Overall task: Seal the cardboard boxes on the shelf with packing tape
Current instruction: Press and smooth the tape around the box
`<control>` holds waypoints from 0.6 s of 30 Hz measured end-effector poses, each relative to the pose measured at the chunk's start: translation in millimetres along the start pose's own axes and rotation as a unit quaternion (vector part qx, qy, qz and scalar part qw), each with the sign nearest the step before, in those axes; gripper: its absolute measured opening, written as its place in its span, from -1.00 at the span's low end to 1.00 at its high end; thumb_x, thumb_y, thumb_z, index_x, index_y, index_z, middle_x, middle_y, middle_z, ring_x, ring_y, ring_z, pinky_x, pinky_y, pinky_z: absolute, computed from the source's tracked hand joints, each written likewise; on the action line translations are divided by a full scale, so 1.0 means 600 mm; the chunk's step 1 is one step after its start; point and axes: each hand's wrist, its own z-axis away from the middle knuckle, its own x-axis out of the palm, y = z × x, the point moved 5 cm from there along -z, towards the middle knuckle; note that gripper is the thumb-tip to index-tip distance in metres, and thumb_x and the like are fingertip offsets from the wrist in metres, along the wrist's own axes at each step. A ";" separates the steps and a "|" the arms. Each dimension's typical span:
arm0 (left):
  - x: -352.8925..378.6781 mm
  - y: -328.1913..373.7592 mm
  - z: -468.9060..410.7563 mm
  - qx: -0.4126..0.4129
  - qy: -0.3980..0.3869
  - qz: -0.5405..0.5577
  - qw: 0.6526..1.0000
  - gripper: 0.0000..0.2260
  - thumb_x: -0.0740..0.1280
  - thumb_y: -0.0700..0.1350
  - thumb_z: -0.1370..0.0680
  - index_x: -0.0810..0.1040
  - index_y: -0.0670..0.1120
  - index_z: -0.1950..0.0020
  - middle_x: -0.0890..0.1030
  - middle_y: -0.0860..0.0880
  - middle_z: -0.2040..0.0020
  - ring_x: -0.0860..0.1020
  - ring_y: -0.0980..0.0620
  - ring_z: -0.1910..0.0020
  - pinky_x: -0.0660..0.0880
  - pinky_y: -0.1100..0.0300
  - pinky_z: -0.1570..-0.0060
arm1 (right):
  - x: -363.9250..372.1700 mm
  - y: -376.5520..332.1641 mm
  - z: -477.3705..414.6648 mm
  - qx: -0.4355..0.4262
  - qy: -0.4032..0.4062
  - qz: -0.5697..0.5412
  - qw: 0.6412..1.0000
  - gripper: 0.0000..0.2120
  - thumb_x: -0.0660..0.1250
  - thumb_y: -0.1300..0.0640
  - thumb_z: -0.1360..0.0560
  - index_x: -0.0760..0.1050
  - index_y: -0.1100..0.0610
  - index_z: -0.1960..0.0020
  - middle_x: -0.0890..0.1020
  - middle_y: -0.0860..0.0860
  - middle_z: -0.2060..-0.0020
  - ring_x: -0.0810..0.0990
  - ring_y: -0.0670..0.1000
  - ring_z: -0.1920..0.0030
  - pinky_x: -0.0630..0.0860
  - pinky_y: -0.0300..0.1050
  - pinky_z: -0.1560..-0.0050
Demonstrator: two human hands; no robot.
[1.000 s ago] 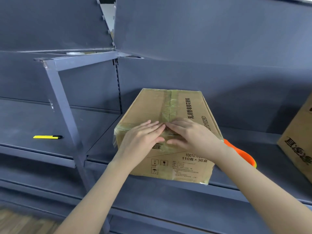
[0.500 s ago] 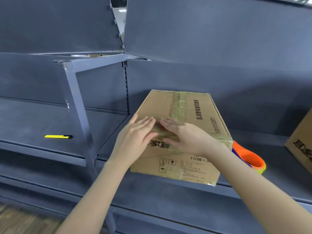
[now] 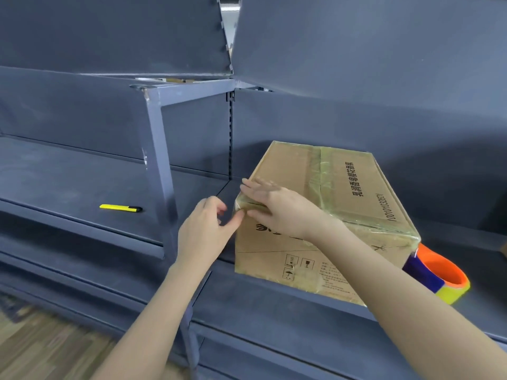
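A cardboard box (image 3: 323, 215) sits on a grey metal shelf (image 3: 274, 305), right of a grey upright post (image 3: 160, 165), turned at an angle so one corner points toward the near left. Clear tape (image 3: 318, 171) runs along the middle seam of its top from the far edge toward the near side, and more tape wraps the near top edge and the corners. Black printed characters and a number run along the right part of the top, and handling symbols mark the near face.

The right hand (image 3: 277, 207) lies flat and open on the box's near left top corner, fingers spread and pointing left, palm pressing on the taped edge. The left hand (image 3: 205, 231) is just left of that corner, loosely curled, with its thumb and forefinger tips touching the corner's taped edge; it grips nothing that can be made out.

A roll of tape (image 3: 439, 275) with an orange inner core and purple and yellow bands lies on the shelf just beside the box's near right corner, partly hidden behind the right forearm.

On the left shelf section, well apart from the box, lies a yellow cutter (image 3: 120, 208) with a black tip. A wooden floor (image 3: 41, 346) shows at the near left.
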 end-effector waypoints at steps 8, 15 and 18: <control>-0.002 0.005 0.000 0.072 -0.031 -0.028 0.997 -0.77 0.27 0.07 -0.50 0.43 -0.04 0.25 0.46 0.06 0.31 0.44 0.08 0.32 0.40 0.20 0.35 | 0.014 0.002 -0.038 0.021 0.022 -0.052 0.998 -0.59 0.20 0.14 -0.55 0.35 0.01 -0.39 0.38 -0.13 -0.38 0.26 -0.10 -0.43 0.23 -0.19 -0.37; 0.000 0.006 -0.009 0.112 -0.090 0.217 0.966 -0.75 0.18 -0.20 -0.60 0.49 -0.14 0.27 0.53 0.02 0.33 0.51 0.15 0.37 0.49 0.23 0.27 | 0.020 -0.005 -0.041 0.021 0.024 -0.064 0.997 -0.56 0.16 0.17 -0.54 0.33 -0.03 -0.40 0.37 -0.17 -0.38 0.20 -0.15 -0.44 0.24 -0.17 -0.38; 0.005 0.010 -0.014 0.133 -0.058 0.195 0.970 -0.77 0.22 -0.24 -0.57 0.49 -0.15 0.28 0.52 0.02 0.37 0.48 0.10 0.41 0.49 0.15 0.32 | 0.024 -0.005 -0.041 0.023 0.009 -0.060 0.998 -0.52 0.13 0.17 -0.52 0.27 -0.04 -0.43 0.31 -0.20 -0.41 0.14 -0.17 -0.46 0.20 -0.19 -0.38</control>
